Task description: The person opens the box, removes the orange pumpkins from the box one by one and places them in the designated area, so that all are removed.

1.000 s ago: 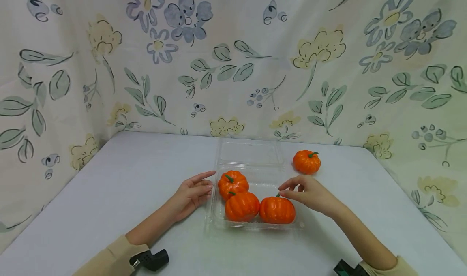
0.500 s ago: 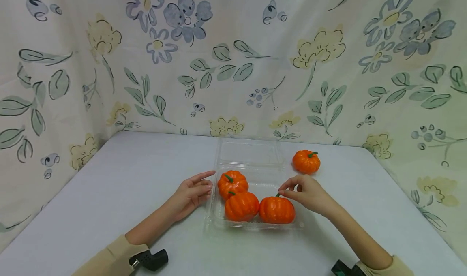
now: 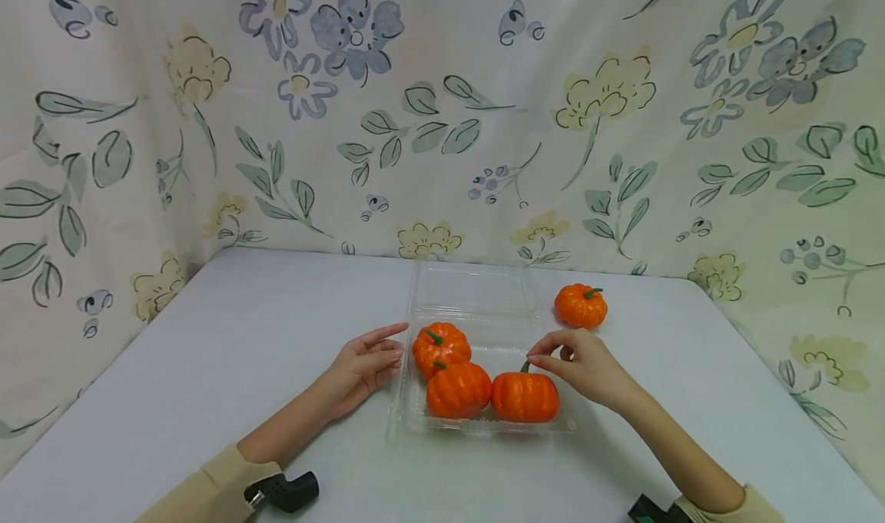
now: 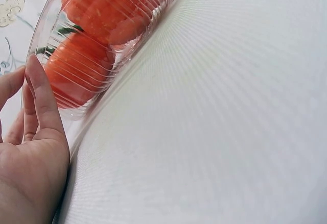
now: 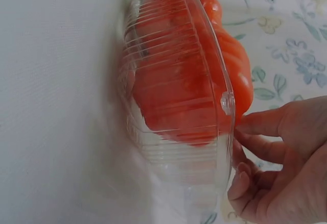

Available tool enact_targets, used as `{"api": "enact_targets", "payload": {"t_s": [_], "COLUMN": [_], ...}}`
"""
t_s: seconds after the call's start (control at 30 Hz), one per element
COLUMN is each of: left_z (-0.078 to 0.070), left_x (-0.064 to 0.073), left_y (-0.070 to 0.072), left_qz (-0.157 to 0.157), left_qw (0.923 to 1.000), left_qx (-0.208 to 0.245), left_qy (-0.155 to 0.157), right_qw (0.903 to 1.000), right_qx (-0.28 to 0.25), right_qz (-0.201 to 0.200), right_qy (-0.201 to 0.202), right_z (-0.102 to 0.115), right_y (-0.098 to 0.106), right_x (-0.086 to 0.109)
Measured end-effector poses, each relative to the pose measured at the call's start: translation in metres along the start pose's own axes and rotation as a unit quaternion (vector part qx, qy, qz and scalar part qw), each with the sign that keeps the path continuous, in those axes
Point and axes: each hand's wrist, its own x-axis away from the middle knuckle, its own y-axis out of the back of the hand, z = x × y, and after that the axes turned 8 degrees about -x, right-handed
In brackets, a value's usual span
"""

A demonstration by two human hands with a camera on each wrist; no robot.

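Observation:
A clear plastic clamshell box (image 3: 484, 426) lies with its lid raised back, holding three orange pumpkins with green stems. My left hand (image 3: 362, 373) rests beside the box's left wall, fingers loosely bent, fingertips right at the rim; the left wrist view shows the hand (image 4: 36, 152) touching that edge. My right hand (image 3: 581, 365) pinches the stem (image 3: 525, 367) of the front right pumpkin (image 3: 525, 398) between thumb and fingers. The other two, a rear left pumpkin (image 3: 442, 346) and a front left pumpkin (image 3: 459, 392), sit against each other. In the right wrist view the box wall (image 5: 179, 152) partly covers the pumpkins.
A fourth pumpkin (image 3: 581, 306) stands on the white table (image 3: 290, 308) behind the right hand, outside the box. The transparent lid (image 3: 475, 291) extends towards the back edge. A floral curtain (image 3: 442, 124) hangs behind and at the sides.
My right fingers have closed in on the stem and risen very slightly, and the stem stands a little straighter. The left hand and the box stay in place.

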Motion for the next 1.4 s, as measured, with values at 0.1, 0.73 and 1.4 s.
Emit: {"api": "enact_targets", "payload": {"t_s": [0.1,0.73,1.4], "left_z": [0.000,0.001,0.003], "left_x": [0.000,-0.001,-0.003], "left_y": [0.000,0.002,0.002], "left_qz": [-0.001,0.005,0.009], "left_qw": [1.0000,1.0000,0.9999], "left_qx": [-0.002,0.001,0.008], "left_qy": [0.000,-0.006,-0.006], "right_qw": [0.9998,0.9944,0.9766], "right_qx": [-0.004,-0.043,-0.180], "right_qz": [-0.009,-0.052,0.112], "right_qy": [0.015,0.081,0.037], "right_z": [0.001,0.001,0.001], "right_y": [0.001,0.003,0.027], "right_x": [0.000,-0.002,0.002]}}
